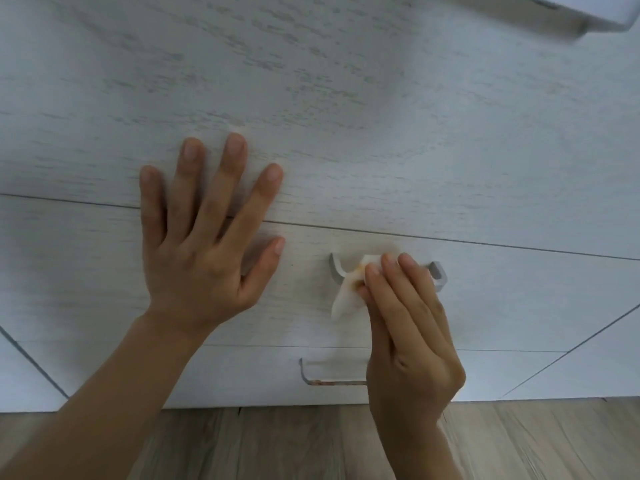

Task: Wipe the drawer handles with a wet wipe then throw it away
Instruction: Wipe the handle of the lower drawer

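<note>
A grey bar handle (437,274) sits on the upper drawer front (519,299) of a whitewashed wood cabinet. My right hand (408,327) pinches a white wet wipe (346,292) against the middle of that handle, hiding the bar's centre; the wipe shows an orange-brown stain. My left hand (204,237) lies flat with spread fingers across the seam between the cabinet top and the upper drawer, left of the handle. A second grey handle (311,379) on the lower drawer shows rusty marks and is partly covered by my right hand.
The cabinet top (311,81) fills the upper view, with a white object's corner (588,12) at the top right. Wood-look flooring (277,445) runs below the cabinet. Side panel seams slant at the lower left and right.
</note>
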